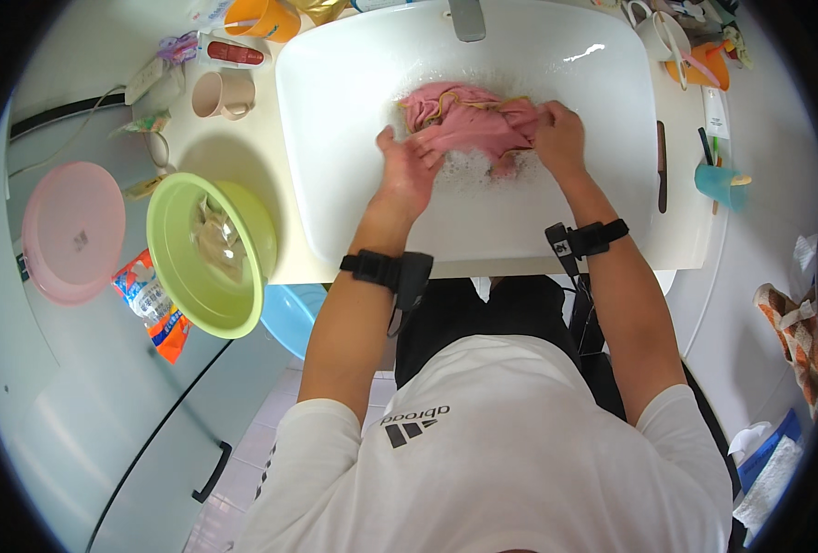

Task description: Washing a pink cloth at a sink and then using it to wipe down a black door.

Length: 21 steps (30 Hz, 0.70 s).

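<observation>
A wet pink cloth (471, 124) with yellow-green edging lies bunched among suds in the white washbasin (354, 207). At its right end, my right hand (560, 138) is closed on the fabric. My left hand (409, 166) is at the lower left of the cloth, palm turned up, its fingertips touching or just under a stretched part; whether they grip it cannot be told. The grey faucet (467, 21) is above the cloth at the basin's far edge. Both wrists wear black straps with small devices.
Left of the basin are a green plastic tub (260, 228) with a bagged item inside, a beige mug (222, 95) and a toothpaste tube (232, 52). A brown-handled knife (661, 166) lies close to the basin's right rim, with a blue cup (719, 185) farther right.
</observation>
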{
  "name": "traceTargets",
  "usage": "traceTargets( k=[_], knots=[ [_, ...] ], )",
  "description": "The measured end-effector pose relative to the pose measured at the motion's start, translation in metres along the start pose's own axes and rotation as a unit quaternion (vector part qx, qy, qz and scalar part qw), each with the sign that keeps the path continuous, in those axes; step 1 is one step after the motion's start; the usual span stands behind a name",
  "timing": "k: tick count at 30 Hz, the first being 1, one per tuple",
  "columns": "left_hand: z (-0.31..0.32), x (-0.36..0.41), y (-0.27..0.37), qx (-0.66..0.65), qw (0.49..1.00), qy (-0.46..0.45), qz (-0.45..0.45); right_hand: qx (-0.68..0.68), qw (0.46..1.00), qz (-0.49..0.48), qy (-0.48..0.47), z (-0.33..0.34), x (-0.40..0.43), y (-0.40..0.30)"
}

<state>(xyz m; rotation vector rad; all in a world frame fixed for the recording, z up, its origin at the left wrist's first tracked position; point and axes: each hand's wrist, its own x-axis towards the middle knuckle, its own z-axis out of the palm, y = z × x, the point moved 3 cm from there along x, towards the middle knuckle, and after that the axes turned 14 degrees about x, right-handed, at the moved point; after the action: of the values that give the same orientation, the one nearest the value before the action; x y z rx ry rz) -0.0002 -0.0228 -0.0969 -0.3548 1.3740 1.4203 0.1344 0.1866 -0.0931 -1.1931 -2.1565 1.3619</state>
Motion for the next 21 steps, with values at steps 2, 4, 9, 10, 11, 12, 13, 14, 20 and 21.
traceTargets(
  k=[2, 4, 9, 10, 11, 12, 13, 14, 20, 21],
  knots=[
    [-0.006, -0.017, 0.009, -0.007, 1.000, 0.016, 0.009, -0.063, 0.997, 0.029, 0.023, -0.019, 0.002, 0.007],
    [-0.024, -0.017, 0.008, 0.046, 0.998, 0.029, 0.018, -0.075, 0.996, 0.005, 0.053, -0.014, -0.004, -0.009],
    [-0.005, -0.036, 0.018, 0.136, 0.989, 0.054, 0.021, -0.088, 0.974, -0.193, 0.074, 0.027, -0.019, -0.032],
    [0.002, -0.037, 0.018, 0.114, 0.992, 0.045, 0.007, -0.073, 0.991, -0.107, 0.021, 0.045, -0.023, -0.027],
    [0.010, -0.037, 0.017, 0.093, 0.995, 0.035, -0.007, -0.057, 0.998, -0.019, -0.031, 0.058, -0.027, -0.022],
    [0.018, -0.037, 0.020, 0.094, 0.995, 0.036, -0.006, -0.056, 0.998, -0.019, -0.030, 0.067, -0.028, -0.026],
    [0.028, -0.036, 0.021, 0.075, 0.997, 0.006, -0.029, 0.057, 0.995, 0.005, -0.086, 0.076, -0.030, -0.029],
    [0.036, -0.033, 0.023, 0.056, 0.997, -0.024, -0.053, 0.169, 0.975, 0.028, -0.139, 0.085, -0.032, -0.034],
    [0.039, -0.002, 0.036, -0.080, 0.992, -0.095, 0.000, 0.264, 0.956, -0.117, -0.052, 0.100, -0.074, -0.094],
    [0.044, -0.010, 0.040, -0.133, 0.989, -0.059, -0.040, 0.264, 0.956, -0.118, -0.051, 0.094, -0.078, -0.102]
  ],
)
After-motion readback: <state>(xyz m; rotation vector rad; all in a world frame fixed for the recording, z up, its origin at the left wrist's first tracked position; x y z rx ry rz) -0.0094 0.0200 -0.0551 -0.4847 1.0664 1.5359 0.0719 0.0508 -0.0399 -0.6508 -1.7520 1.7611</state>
